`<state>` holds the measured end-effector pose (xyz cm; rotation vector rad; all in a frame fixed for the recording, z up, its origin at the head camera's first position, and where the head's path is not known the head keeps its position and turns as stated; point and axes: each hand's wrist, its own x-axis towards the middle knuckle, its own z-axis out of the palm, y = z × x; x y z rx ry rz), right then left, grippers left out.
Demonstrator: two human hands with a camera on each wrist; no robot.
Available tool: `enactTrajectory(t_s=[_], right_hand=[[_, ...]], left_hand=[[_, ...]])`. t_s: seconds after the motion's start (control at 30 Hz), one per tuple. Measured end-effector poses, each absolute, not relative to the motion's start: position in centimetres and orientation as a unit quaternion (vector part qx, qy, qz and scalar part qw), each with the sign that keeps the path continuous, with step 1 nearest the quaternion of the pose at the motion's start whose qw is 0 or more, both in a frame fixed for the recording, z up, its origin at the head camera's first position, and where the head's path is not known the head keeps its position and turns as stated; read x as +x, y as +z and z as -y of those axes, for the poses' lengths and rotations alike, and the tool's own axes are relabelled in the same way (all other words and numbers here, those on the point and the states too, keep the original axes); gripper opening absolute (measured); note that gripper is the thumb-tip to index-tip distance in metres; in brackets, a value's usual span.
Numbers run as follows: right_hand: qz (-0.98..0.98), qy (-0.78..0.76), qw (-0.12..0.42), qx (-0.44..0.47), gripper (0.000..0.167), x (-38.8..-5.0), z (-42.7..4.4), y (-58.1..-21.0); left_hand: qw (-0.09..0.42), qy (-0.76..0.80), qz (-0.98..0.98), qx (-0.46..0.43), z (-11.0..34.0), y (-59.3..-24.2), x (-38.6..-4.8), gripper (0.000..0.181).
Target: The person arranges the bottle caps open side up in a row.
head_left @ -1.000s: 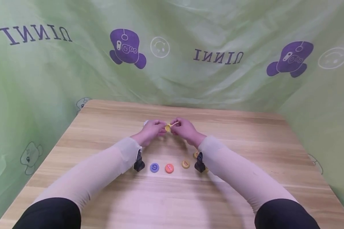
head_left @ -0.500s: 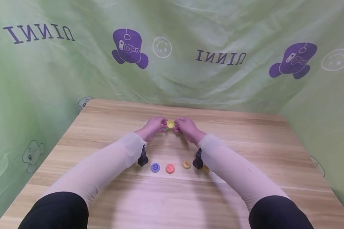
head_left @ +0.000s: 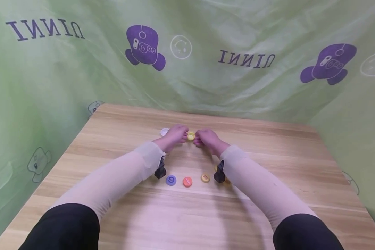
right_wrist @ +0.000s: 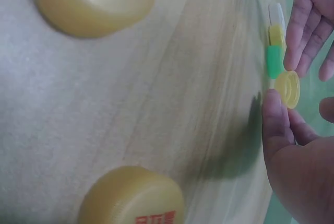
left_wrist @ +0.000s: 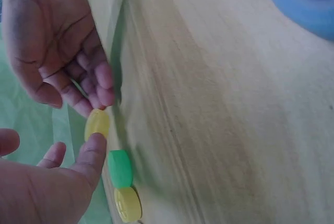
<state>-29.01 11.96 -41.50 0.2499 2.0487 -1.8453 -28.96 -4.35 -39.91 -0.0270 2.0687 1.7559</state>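
Note:
A yellow bottle cap (head_left: 191, 135) lies hollow side up between my two hands near the back of the table. My left hand (head_left: 176, 133) touches its left edge with extended fingertips, thumb apart from it. From the other side, my right hand (head_left: 207, 139) touches the cap with its fingers, its thumb also off it. Whether the cap rests on the table or sits just above it, I cannot tell. Beside it stand a green cap (left_wrist: 120, 168) and another yellow cap (left_wrist: 128, 204), both hidden behind my left hand in the head view. A white cap (head_left: 164, 132) shows left of that hand.
Nearer the front, a blue cap (head_left: 171, 180), a red cap (head_left: 187, 181) and a tan cap (head_left: 205, 177) lie on the wooden table (head_left: 181, 222). More tan caps are partly covered by the right forearm. A green printed curtain (head_left: 237, 90) surrounds the table.
The yellow cap, tilted between the hands a second ago, now lies level with its hollow upward. The right hand's pinch on it has loosened. More of the white cap shows. The head view has shifted slightly.

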Motion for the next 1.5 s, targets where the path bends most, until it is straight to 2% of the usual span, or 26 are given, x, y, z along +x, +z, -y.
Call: enactTrajectory(t_s=[0.27, 0.5, 0.67, 0.9, 1.5], right_hand=[[-0.725, -0.652, 0.202, 0.09, 0.02, -29.1, -12.3, -41.8], [-0.732, -0.64, 0.214, 0.093, 0.02, -29.3, -12.4, -41.8], [-0.732, -0.64, 0.211, 0.097, 0.019, -29.4, -12.4, -41.8], [-0.718, -0.658, 0.199, 0.106, 0.028, -29.4, -12.1, -41.7], [-0.716, -0.663, 0.19, 0.108, 0.039, -28.9, -11.9, -41.6]], left_hand=[[0.264, 0.643, -0.719, -0.023, 4.0, -39.7, -29.0, 0.05], [0.276, 0.643, -0.714, -0.027, 3.9, -39.5, -28.9, 0.052], [0.266, 0.638, -0.723, -0.022, 4.1, -39.6, -29.0, 0.05], [0.247, 0.609, -0.754, -0.005, 4.8, -40.5, -28.9, 0.034], [0.265, 0.615, -0.743, 0.006, 7.1, -41.4, -28.7, 0.035]])
